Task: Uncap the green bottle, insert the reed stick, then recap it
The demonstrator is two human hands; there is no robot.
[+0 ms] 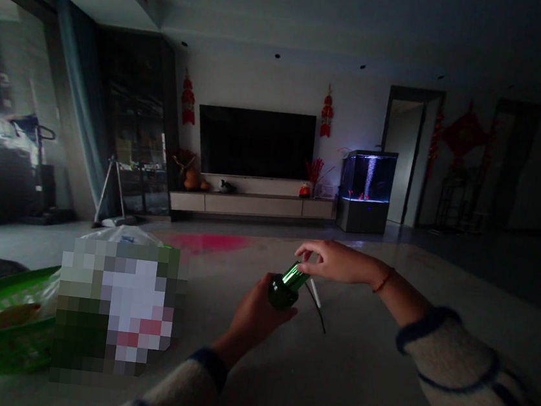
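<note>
A mesh-sided green plastic basket (3, 322) and a crinkled white plastic bag (123, 235) are seen at left, partly obscured. A glossy green glass bottle (285, 286) is held over the pale floor, its body cupped by the left hand (258, 312) and its neck pinched by the right hand (336, 263), so the hands are together; a thin dark strip (317, 306) is seen below, and a red cord bracelet (383, 280) is worn on the right wrist.

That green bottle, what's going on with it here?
A person is handling a green glass bottle. Their left hand grips its body, while the fingers of their right hand are at its neck end. A green plastic basket sits to the lower left, and a television and lit aquarium stand across the room.
</note>
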